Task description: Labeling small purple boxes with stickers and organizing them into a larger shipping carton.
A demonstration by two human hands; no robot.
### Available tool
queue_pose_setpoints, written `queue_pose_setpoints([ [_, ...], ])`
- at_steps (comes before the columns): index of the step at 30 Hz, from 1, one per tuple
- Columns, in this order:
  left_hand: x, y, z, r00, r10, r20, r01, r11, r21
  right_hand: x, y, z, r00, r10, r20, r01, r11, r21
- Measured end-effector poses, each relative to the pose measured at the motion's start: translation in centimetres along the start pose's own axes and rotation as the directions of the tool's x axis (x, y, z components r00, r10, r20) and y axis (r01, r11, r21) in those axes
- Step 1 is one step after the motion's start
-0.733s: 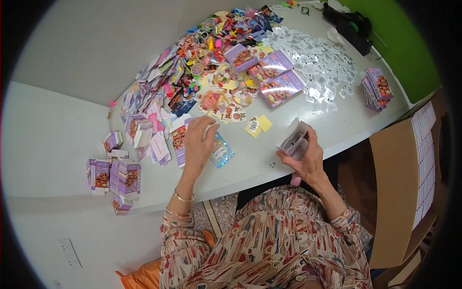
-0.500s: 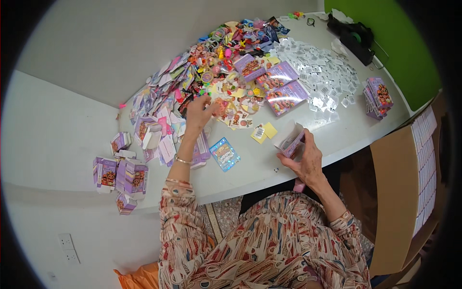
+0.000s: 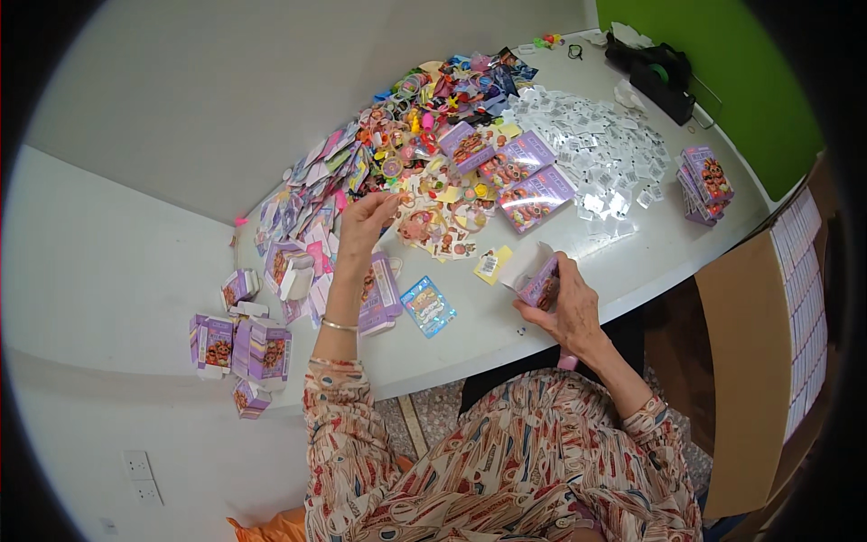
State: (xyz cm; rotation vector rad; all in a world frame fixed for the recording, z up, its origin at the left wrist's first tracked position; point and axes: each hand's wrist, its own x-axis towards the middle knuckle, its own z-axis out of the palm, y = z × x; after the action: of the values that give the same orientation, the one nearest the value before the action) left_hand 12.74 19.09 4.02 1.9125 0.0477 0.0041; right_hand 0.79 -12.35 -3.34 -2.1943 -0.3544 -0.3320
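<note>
My right hand (image 3: 578, 312) is closed around a small purple printed box (image 3: 545, 287) near the table's front edge. The box is tilted, with its pale end flap (image 3: 524, 267) standing open toward the left. Over the near side of a pile of stickers and trinkets (image 3: 424, 221), my left hand (image 3: 361, 230) has its fingers drawn together in a pinch; what they hold, if anything, is too small to name. A shiny blue packet (image 3: 427, 307) lies flat between my hands. Beyond it is a yellow card with a barcode label (image 3: 491, 265).
Filled purple boxes (image 3: 533, 199) lie beside a heap of small barcode labels (image 3: 587, 144). Several open boxes (image 3: 262, 348) crowd the left edge, below many loose cards (image 3: 316, 194). More boxes (image 3: 707, 185) are stacked at right. A large carton (image 3: 745, 361) stands beside the table; a black dispenser (image 3: 659, 81) sits behind.
My left hand has drawn slightly back and its fingers have come together. The box in my right hand has tipped a little, and a plain yellow card beside the barcode one no longer shows.
</note>
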Motion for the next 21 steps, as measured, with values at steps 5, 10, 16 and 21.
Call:
queue_pose_setpoints([
  [5, -3.2, 4.8, 2.3, 0.958, 0.059, 0.28, -0.009, 0.984, -0.178, 1.4, -0.8, 0.3, 0.998, 0.007, 0.067, 0.002, 0.991, -0.133],
  [10, -5.3, 4.3, 6.8, 0.884, 0.112, 0.455, -0.059, 0.99, -0.129, 2.1, -2.1, -0.4, 0.991, 0.041, 0.128, -0.02, 0.986, -0.165],
  [16, -7.7, 3.9, 11.1, 0.704, 0.534, 0.469, -0.71, 0.508, 0.488, 1.5, -2.6, -1.1, 0.974, 0.106, 0.2, -0.066, 0.978, -0.199],
  [21, -7.7, 4.0, 11.4, 0.682, 0.445, 0.581, -0.703, 0.617, 0.353, 0.7, -2.3, -1.0, 0.988, 0.05, 0.144, -0.028, 0.989, -0.148],
])
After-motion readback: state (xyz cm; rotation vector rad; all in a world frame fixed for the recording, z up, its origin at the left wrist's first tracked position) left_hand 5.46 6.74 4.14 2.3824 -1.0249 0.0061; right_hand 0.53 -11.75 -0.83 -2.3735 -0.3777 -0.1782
